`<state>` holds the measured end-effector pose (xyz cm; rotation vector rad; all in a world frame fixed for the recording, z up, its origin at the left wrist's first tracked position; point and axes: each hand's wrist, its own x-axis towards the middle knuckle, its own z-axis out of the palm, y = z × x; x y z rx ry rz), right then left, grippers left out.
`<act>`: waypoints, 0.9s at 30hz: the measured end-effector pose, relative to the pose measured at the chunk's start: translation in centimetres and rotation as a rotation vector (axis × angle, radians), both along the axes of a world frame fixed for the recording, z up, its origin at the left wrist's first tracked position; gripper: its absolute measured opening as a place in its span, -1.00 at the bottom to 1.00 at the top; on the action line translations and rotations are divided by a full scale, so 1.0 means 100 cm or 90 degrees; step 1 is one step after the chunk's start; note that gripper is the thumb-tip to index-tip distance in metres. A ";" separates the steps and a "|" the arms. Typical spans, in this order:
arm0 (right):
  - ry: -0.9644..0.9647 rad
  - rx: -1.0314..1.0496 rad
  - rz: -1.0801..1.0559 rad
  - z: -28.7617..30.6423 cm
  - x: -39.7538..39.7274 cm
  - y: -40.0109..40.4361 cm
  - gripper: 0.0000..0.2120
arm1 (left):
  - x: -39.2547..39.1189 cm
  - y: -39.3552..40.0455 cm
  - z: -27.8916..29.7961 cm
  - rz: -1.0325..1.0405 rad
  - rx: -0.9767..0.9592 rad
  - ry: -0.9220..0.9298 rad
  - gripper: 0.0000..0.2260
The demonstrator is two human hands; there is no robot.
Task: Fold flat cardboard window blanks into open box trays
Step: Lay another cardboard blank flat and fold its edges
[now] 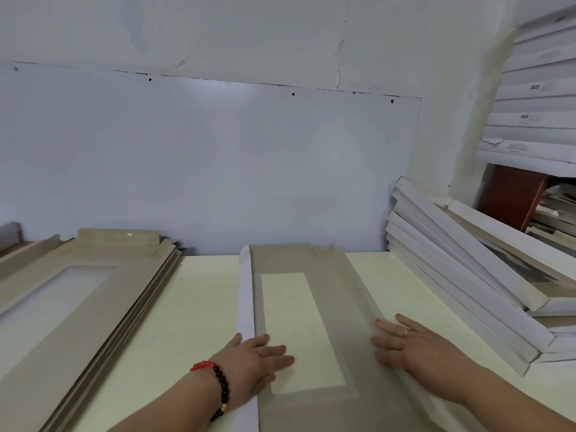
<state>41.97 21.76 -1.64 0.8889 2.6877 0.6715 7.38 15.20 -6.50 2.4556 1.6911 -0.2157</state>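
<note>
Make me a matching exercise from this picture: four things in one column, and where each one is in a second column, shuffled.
Things:
1. stack of flat blanks
2. pile of folded trays
3. blank being folded
4. bead bracelet

Places:
A. on the left hand's wrist
B. middle of the table, under both hands
C. left side of the table
D. right side, leaning towards the wall

Pairs: 1-C, 2-D, 3-B, 4-A. The right hand presses the blank's right edge.
</note>
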 end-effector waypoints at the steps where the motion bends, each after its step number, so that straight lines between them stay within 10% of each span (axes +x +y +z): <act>1: -0.013 -0.014 0.005 0.002 -0.005 -0.001 -0.62 | 0.000 0.003 0.003 0.017 -0.006 0.040 -0.45; 12: 0.029 0.007 0.129 -0.011 -0.068 -0.046 -0.78 | 0.045 0.038 0.018 0.267 -0.046 0.126 -0.33; 18: 0.074 0.085 0.040 -0.036 -0.141 -0.081 -0.72 | 0.059 0.040 0.022 0.303 -0.067 -0.028 -0.78; 22: 0.283 -0.120 -0.056 -0.023 -0.166 -0.089 -0.77 | 0.061 0.040 0.025 0.288 -0.071 -0.024 -0.62; 27: 0.071 -0.298 0.050 -0.030 -0.115 -0.061 -0.56 | 0.042 0.034 0.018 0.239 -0.045 -0.036 -0.52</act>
